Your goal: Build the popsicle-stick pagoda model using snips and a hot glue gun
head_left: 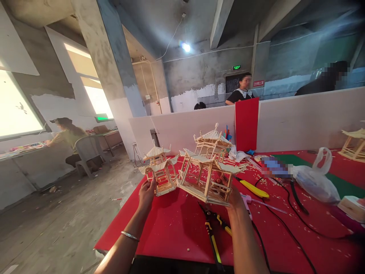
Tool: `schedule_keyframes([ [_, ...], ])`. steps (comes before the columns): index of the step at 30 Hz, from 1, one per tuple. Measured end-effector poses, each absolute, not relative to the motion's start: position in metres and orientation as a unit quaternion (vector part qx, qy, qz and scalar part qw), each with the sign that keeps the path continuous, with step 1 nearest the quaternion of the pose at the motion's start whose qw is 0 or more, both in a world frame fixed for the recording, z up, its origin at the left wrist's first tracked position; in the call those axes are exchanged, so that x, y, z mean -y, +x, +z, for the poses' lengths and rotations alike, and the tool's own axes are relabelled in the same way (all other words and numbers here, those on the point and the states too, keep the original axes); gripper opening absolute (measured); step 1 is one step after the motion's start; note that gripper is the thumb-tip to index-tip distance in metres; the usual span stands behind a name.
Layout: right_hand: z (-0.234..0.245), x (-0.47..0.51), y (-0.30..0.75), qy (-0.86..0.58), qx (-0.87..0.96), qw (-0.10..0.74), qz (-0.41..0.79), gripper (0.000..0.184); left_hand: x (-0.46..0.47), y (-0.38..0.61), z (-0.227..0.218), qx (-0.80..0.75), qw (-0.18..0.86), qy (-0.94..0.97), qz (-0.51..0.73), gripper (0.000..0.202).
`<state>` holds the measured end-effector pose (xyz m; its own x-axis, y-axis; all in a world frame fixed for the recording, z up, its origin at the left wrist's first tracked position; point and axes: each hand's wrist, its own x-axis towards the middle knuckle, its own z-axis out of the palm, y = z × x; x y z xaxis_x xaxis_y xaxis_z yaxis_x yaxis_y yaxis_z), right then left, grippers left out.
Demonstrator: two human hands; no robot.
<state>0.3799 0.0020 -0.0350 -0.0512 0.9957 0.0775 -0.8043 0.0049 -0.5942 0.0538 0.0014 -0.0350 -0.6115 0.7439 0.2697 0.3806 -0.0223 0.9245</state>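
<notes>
My left hand (147,192), wearing a silver bracelet, is closed on the side of a small two-tiered pavilion model (161,167) made of pale wooden sticks. A larger stick pavilion model (207,179) of similar shape is gripped at its right side by my right hand (232,192); its frame partly hides those fingers. Both models are held up over the red table (162,228), side by side, their near edges close together. Below the larger one lie black-and-yellow pliers (212,232). Just right of my right hand is a yellow utility knife (253,188).
Right of my hand lie a pink-and-white glue gun (247,201), black cables, a plastic bag (316,182) and a blurred phone-like object (275,167). Stick scraps litter the table. Another stick model (353,146) stands far right. A white partition (308,118) borders the back; people are beyond and at left.
</notes>
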Motion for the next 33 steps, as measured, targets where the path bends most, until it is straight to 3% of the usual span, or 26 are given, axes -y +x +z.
schedule_keyframes([
  [10,-0.03,-0.002,0.378,-0.177,0.26,0.685,0.657,0.025,-0.003,0.046,-0.037,-0.685,0.133,0.423,0.578,0.069],
  [20,-0.04,-0.007,0.379,-0.192,0.24,0.691,0.654,0.034,-0.004,0.044,-0.038,-0.681,0.145,0.424,0.579,0.073],
  [33,-0.053,-0.014,0.382,-0.198,0.25,0.672,0.668,0.03,-0.002,0.045,-0.038,-0.671,0.134,0.441,0.58,0.075],
])
